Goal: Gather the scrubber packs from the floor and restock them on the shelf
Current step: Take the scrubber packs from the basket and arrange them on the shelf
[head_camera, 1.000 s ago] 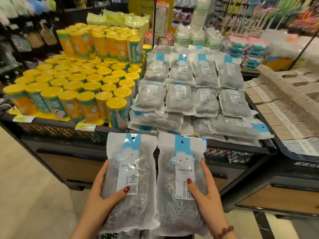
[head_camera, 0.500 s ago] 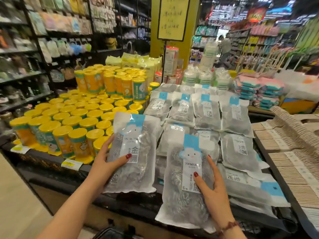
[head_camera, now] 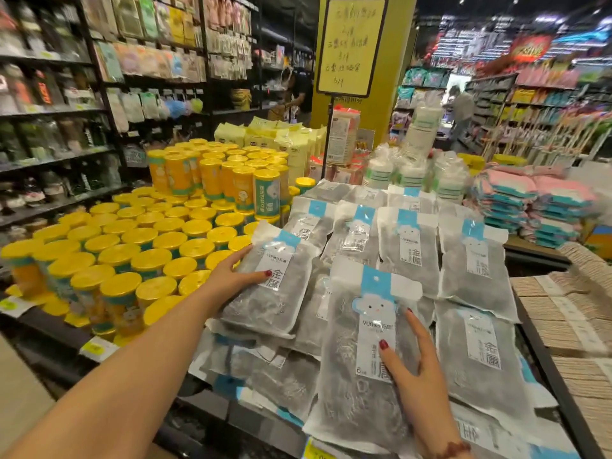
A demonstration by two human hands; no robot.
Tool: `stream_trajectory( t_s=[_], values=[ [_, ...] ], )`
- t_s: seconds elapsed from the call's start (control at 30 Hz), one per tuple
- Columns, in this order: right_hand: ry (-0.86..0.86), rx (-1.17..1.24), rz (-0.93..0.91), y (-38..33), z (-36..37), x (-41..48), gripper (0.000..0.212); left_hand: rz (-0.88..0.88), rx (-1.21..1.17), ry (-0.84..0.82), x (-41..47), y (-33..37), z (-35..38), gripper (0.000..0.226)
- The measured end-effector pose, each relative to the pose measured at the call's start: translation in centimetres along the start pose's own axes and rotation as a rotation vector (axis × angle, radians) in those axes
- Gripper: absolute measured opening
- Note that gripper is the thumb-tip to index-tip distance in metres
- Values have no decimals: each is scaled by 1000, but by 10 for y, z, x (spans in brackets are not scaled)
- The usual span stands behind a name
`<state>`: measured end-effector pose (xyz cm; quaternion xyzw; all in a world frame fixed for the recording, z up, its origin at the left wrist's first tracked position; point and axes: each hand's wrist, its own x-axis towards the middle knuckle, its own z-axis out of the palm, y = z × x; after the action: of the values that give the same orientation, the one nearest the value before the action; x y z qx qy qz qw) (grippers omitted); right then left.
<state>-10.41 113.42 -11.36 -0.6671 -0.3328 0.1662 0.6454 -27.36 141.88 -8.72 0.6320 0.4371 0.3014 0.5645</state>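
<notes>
On the left part of the shelf [head_camera: 205, 405], yellow-lidded canisters [head_camera: 132, 260] stand in tight rows from the front edge back to a taller stack. Just right of them, the left hand [head_camera: 228, 276] grips the left pack [head_camera: 271, 286] of grey metal scrubbers. The thumb lies across the white label and the fingers are curled round the pack's left edge. This pack is tilted, with its blue header leaning to the right. It rests on the pile of stocked scrubber packs [head_camera: 407, 246], at the pile's left side, just beside the canisters.

The stocked packs fill the middle of the shelf in overlapping rows, labels up. In front of them lies the right pack [head_camera: 361, 376], flat over the front row, with its lower end at the shelf's front edge. The right hand [head_camera: 414, 369] holds it from the right side, thumb pressed on the label and fingers curved along the right edge. A beaded bracelet [head_camera: 452, 448] shows at that wrist.

Further right, folded cloths [head_camera: 516, 207] in pink and teal are stacked toward the back. Beige bundles [head_camera: 569, 326] line the right edge.
</notes>
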Motion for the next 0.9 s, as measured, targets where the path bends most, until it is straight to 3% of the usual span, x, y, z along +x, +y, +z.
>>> stream_trajectory(
  t_s=[0.2, 0.37, 0.57, 0.67, 0.9],
  values=[
    [-34, 58, 36, 5, 6, 14, 62, 6, 551, -48, 27, -15, 2, 87],
    [-44, 88, 69, 9, 5, 23, 62, 124, 949, -72, 33, -9, 1, 74],
    [-57, 99, 81, 10, 17, 65, 64, 368, 1067, -66, 8, -6, 26, 65],
    [-66, 152, 121, 10, 37, 85, 66, 336, 1164, -120, 2, -14, 31, 66],
    [-24, 58, 148, 14, 68, 106, 69, 193, 1003, -63, 16, -19, 21, 77]
  ],
)
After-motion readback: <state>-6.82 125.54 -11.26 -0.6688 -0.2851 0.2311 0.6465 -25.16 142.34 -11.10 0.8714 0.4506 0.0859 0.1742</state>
